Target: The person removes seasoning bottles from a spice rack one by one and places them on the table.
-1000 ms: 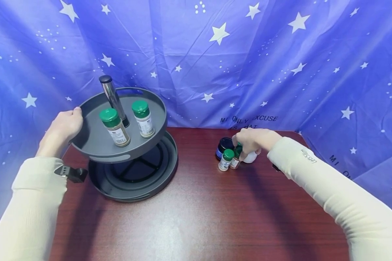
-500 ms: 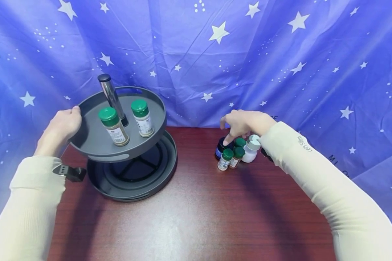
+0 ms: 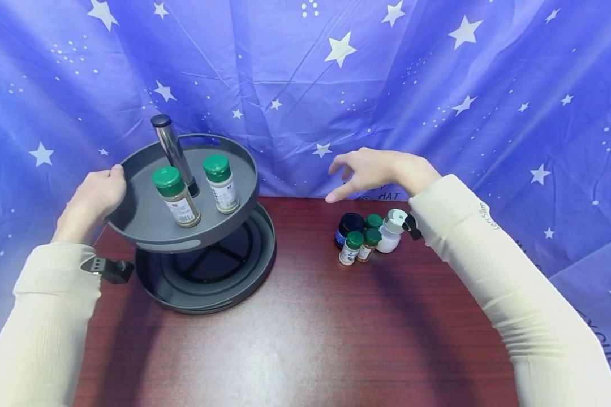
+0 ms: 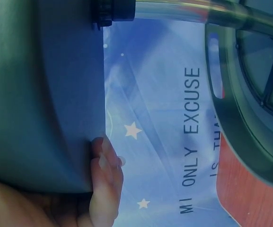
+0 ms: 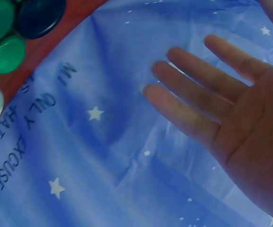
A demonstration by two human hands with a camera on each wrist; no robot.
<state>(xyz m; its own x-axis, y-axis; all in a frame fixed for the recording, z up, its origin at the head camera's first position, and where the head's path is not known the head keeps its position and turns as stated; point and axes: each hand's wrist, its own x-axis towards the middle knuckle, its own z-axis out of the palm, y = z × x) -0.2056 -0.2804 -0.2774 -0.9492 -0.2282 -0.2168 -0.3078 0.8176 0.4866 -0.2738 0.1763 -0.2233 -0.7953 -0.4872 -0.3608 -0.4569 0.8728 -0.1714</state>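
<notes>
My left hand point(image 3: 95, 198) grips the left rim of the upper grey tray point(image 3: 140, 206) of a two-tier rack; its fingers point(image 4: 107, 182) curl against the tray's edge in the left wrist view. Two green-capped spice jars point(image 3: 180, 208) stand upright on that tray, in front of and beside the metal post point(image 3: 172, 150). My right hand point(image 3: 374, 169) hovers with spread fingers above and behind a cluster of small containers, holding nothing. Its palm and straight fingers show in the right wrist view. The cluster has three green-capped jars point(image 3: 350, 255), a black-lidded jar point(image 3: 342, 238) and a white bottle point(image 3: 388, 240).
The lower grey tray point(image 3: 257, 280) sits on the reddish-brown table point(image 3: 305, 316). Behind the table hangs a blue curtain point(image 3: 295, 68) with white stars, close to the rack and the containers. Both wrists carry small black cameras point(image 3: 114, 271).
My right hand has lifted off the cluster of containers and moved up and slightly left, its fingers opening out with nothing in them. My left hand keeps its grip on the upper tray.
</notes>
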